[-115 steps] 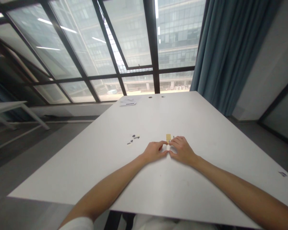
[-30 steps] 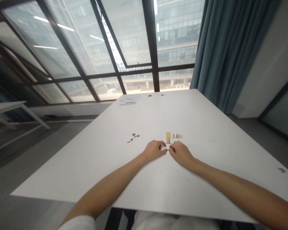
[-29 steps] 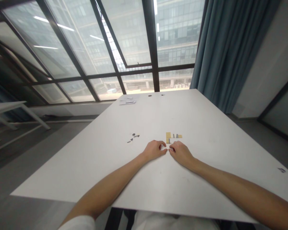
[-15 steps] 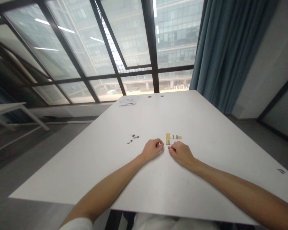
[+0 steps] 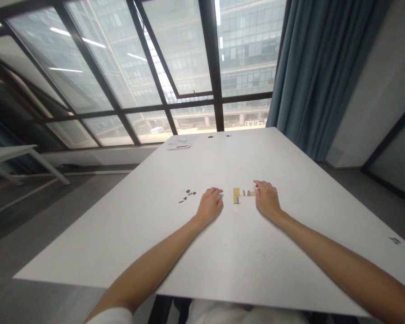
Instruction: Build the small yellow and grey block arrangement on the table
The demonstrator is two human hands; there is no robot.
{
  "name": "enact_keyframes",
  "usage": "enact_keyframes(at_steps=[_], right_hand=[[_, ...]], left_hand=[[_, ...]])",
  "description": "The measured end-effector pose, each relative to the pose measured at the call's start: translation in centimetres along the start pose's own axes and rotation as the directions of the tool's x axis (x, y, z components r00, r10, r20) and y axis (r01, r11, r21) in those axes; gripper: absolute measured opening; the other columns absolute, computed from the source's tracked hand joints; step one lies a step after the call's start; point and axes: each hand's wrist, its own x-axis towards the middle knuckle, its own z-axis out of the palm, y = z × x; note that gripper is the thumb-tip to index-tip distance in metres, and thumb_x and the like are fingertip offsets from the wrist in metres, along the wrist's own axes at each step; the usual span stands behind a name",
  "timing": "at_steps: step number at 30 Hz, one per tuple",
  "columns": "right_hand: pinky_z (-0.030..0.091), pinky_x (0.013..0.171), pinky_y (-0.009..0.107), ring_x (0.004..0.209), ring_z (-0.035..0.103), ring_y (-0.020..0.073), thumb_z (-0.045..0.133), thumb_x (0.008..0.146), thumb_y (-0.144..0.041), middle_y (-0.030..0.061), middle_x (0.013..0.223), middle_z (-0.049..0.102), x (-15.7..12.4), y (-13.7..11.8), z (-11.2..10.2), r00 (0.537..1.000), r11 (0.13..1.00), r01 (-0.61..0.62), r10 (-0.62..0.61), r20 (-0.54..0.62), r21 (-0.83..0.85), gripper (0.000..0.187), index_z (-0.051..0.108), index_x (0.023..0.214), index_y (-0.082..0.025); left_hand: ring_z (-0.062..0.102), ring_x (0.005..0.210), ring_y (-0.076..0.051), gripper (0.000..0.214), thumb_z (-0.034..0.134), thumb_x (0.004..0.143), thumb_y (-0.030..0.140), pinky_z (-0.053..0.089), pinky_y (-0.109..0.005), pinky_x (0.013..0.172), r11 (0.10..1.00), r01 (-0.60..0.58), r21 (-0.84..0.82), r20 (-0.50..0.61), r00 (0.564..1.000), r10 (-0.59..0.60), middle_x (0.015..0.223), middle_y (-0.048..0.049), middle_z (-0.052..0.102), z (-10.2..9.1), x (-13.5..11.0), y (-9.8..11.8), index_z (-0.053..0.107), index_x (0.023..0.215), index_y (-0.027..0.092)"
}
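Yellow and grey flat pieces (image 5: 240, 195) lie joined in a small L-shaped assembly on the white table (image 5: 290, 252), between your two hands. Your left hand (image 5: 209, 204) rests just left of it, fingers loosely curled and palm down; from this far off I cannot tell whether it pinches anything. Your right hand (image 5: 267, 199) sits at the assembly's right end, fingertips touching or nearly touching the yellow tip, holding nothing that shows. A scatter of small dark loose pieces (image 5: 186, 195) lies further left, near your left hand but apart from it.

The likely trouble is a nudge: these parts are light and lie flat on a smooth top, so a sideways push from your right fingertips could slide or split the assembly. A sweep of your left wrist could also scatter the loose pieces towards the table's left edge.
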Motion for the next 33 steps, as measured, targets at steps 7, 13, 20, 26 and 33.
enact_keyframes(at_steps=[7,13,20,26,33], right_hand=[[0.026,0.102,0.042,0.119,0.049,0.0276,0.040,0.089,-0.004,0.0173,0.125,0.063,0.0,1.8,0.6,0.998,0.960,-0.034,0.046,0.035,-0.276,0.050,0.050,0.138,-0.010],[0.034,0.091,0.036,0.109,0.054,0.0275,0.042,0.088,-0.002,0.0184,0.113,0.064,-0.3,1.9,0.4,0.979,0.918,-0.044,0.118,0.166,-0.393,0.033,0.061,0.114,-0.008],[0.035,0.090,0.036,0.109,0.053,0.0273,0.041,0.089,-0.003,0.0186,0.114,0.063,-0.2,1.4,-0.2,0.977,0.914,-0.028,0.111,0.184,-0.405,0.030,0.061,0.111,-0.008],[0.036,0.091,0.035,0.111,0.053,0.0277,0.040,0.090,-0.004,0.0178,0.115,0.063,-0.2,1.5,0.0,0.975,0.912,-0.038,0.123,0.186,-0.408,0.031,0.061,0.112,-0.009],[0.036,0.090,0.036,0.112,0.052,0.0271,0.039,0.092,-0.006,0.0176,0.116,0.062,-0.2,1.4,-0.2,0.967,0.917,-0.047,0.141,0.213,-0.396,0.034,0.060,0.119,-0.012]], left_hand=[[0.056,0.113,-0.024,0.036,0.053,0.086,0.011,0.046,-0.038,0.104,1.000,-0.005,0.002,0.004,1.000,0.005,0.119,-0.0104,0.065,0.3,0.0,-0.6,0.066,0.119,0.016],[0.057,0.109,-0.023,0.031,0.051,0.089,0.014,0.047,-0.037,0.099,0.998,0.025,0.053,0.079,0.996,-0.029,0.116,-0.0089,0.066,0.1,0.0,-0.3,0.069,0.114,0.019],[0.057,0.107,-0.023,0.028,0.050,0.091,0.017,0.047,-0.036,0.095,0.995,0.006,0.103,0.117,0.993,-0.018,0.115,-0.0076,0.066,0.0,0.1,-0.2,0.070,0.110,0.021],[0.057,0.109,-0.023,0.029,0.049,0.092,0.018,0.047,-0.036,0.096,0.993,0.021,0.118,0.132,0.991,-0.037,0.116,-0.0079,0.066,-0.2,0.1,-0.1,0.070,0.112,0.022],[0.061,0.112,-0.023,0.033,0.050,0.092,0.019,0.047,-0.035,0.102,0.995,-0.005,0.098,0.194,0.981,-0.014,0.121,-0.0085,0.068,-1.0,0.2,0.1,0.069,0.119,0.021]])
